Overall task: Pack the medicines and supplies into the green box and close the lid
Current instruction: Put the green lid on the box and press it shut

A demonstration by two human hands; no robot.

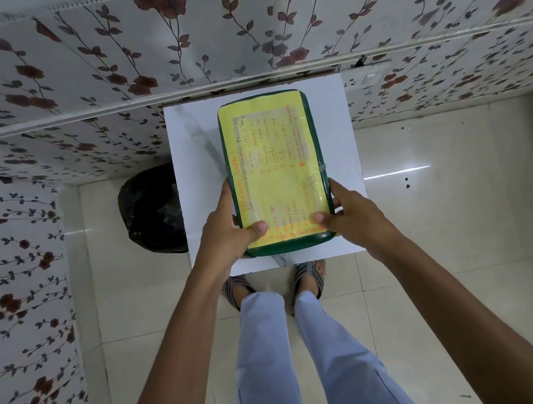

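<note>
Green box (312,134), lid shut hiding its contents, label writing unreadable, gripped by left hand (228,230) and right hand (351,214).

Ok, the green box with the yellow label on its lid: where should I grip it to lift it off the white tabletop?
Take the green box by its two long sides near the close end, one hand coming from each side, as the left hand and right hand sit now. It lies flat and long; the lid offers no handle.

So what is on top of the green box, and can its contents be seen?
A yellow handwritten sheet covers the green box lid, with the left hand and right hand thumbs pressing it. The lid is shut, hiding the contents.
</note>
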